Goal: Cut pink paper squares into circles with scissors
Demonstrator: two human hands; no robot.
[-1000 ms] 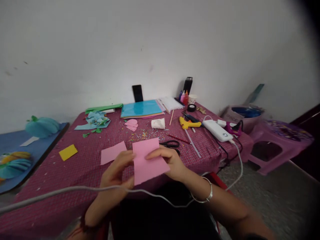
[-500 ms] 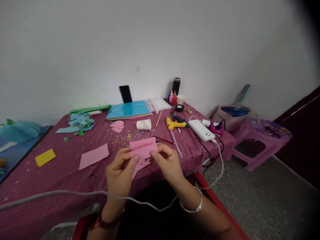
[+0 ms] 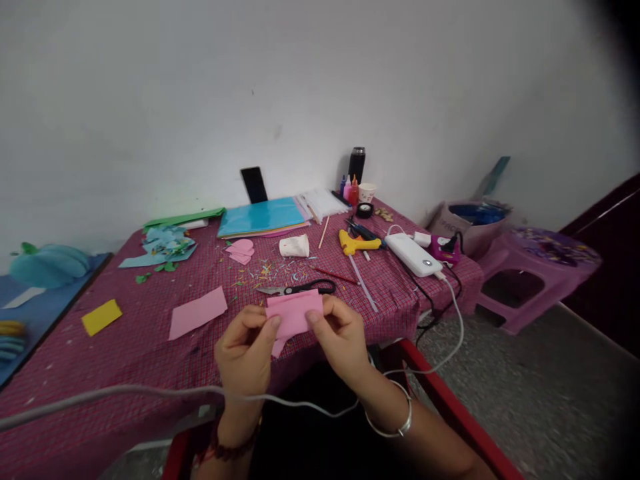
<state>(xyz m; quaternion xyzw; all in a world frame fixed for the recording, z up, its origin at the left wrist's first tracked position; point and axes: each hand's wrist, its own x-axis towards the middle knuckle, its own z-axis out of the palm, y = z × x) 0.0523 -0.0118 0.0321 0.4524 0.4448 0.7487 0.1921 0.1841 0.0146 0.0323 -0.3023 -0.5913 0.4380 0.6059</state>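
A folded sheet of pink paper [image 3: 294, 315] is stretched between my two hands, above the table's front edge. My left hand [image 3: 249, 347] pinches its left end, thumb in front. At the right end my right hand [image 3: 341, 333] grips it the same way. Just beyond the paper lie black-handled scissors [image 3: 300, 288], partly covered by it. Below the folded sheet, more pink paper [image 3: 278, 348] shows, mostly hidden. To the left another pink sheet [image 3: 198, 313] lies flat, and pink heart-shaped cutouts [image 3: 241, 251] rest farther back.
Around the table are a yellow glue gun [image 3: 358, 243], a white power bank [image 3: 413, 255], a paper cup on its side [image 3: 295, 246], a blue folder [image 3: 265, 216] and yellow paper [image 3: 101, 317]. A white cable [image 3: 165, 392] crosses in front of my left wrist. A pink stool [image 3: 535, 280] stands right.
The pink sheet, held open and flat a second ago, is now folded over into a narrower strip. Both hands have moved to its two ends, and the scissors show more fully.
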